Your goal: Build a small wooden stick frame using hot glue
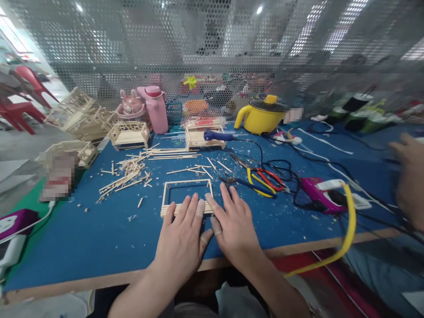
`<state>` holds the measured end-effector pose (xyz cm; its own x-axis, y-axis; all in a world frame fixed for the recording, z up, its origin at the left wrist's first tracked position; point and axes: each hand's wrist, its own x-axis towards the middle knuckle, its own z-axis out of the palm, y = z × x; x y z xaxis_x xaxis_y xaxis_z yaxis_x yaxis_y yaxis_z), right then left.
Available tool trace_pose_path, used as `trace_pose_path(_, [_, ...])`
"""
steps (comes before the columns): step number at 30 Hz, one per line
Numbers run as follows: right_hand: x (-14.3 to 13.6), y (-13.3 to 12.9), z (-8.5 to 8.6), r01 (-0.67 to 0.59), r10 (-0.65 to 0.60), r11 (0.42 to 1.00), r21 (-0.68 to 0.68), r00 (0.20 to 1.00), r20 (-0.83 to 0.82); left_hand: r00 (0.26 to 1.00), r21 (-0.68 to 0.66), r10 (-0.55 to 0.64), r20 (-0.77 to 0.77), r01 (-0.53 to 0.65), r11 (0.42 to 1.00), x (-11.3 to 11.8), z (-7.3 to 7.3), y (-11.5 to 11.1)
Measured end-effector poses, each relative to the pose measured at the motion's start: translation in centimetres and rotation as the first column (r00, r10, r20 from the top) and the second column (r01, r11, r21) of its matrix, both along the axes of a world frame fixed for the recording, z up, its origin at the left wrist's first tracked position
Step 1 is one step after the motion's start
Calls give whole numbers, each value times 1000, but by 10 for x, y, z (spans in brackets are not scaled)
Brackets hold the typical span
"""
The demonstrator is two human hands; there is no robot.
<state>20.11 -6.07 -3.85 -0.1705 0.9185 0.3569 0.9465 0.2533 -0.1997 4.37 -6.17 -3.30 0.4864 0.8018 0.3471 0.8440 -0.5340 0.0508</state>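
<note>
A small rectangular frame of thin wooden sticks (pixel 187 181) lies on the blue table in front of me, its near side a band of several sticks laid side by side. My left hand (pixel 181 232) lies flat over the left and middle of that band, fingers stretched out. At the band's right end, my right hand (pixel 234 218) rests with its fingers extended, fingertips touching the sticks. Some fingers on both hands wear pale covers. The hands hide part of the near side. Just right of the frame lie blue-handled pliers (pixel 245 183).
Behind are loose wooden sticks (pixel 129 174), a glue gun (pixel 217 136) on a little wooden bench (pixel 195 142), and red-handled pliers (pixel 265 176). A yellow pot (pixel 261 117), pink bottle (pixel 157 110) and purple power strip (pixel 323 194) with cables stand around. Another person's hand (pixel 410 172) is at right.
</note>
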Motion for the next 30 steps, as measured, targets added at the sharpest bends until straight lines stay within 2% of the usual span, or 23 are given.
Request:
trace_pose_path(2, [1,-1,0,-32,32,999,-4,999,-39,999,-27,-13,43,14,1000,0,2,1])
trace_pose_path(5, [3,-6,-1,-96,106,994,55,969,-225,989,-78,-44,141,55,995,-4,9,1])
trace_pose_path(8, [6,-11,1,-18,91,987,158,879,-467,954,-85,-70,291,99,991,-14,18,-4])
trace_pose_path(10, [12,-9,8,37,81,981,193,819,-568,899,-28,-80,431,102,994,-27,20,-8])
trace_pose_path(12, [21,0,19,40,97,976,213,796,-597,803,56,-68,592,44,997,-47,18,-11])
trace_pose_path(14, [29,16,36,4,115,978,209,824,-555,685,93,-2,729,-96,991,-71,11,-11])
trace_pose_path(15, [30,28,45,-25,121,981,192,852,-509,662,49,68,746,-156,986,-83,6,-9])
trace_pose_path(18, [19,71,69,-183,192,981,56,926,-324,674,-61,179,717,-195,979,-108,-10,-3])
trace_pose_path(20, [-3,107,78,-272,252,953,-135,956,-148,649,-134,232,724,-198,971,-114,-18,1])
trace_pose_path(22, [-31,144,79,-258,293,930,-263,951,102,622,-225,288,728,-180,958,-114,-20,4])
trace_pose_path(26, [-77,208,65,-210,291,925,-317,927,237,609,-356,376,699,-160,921,-110,-16,8])
trace_pose_path(30, [-93,243,50,-97,227,930,-354,909,349,662,-310,324,676,-143,940,-112,-16,9])
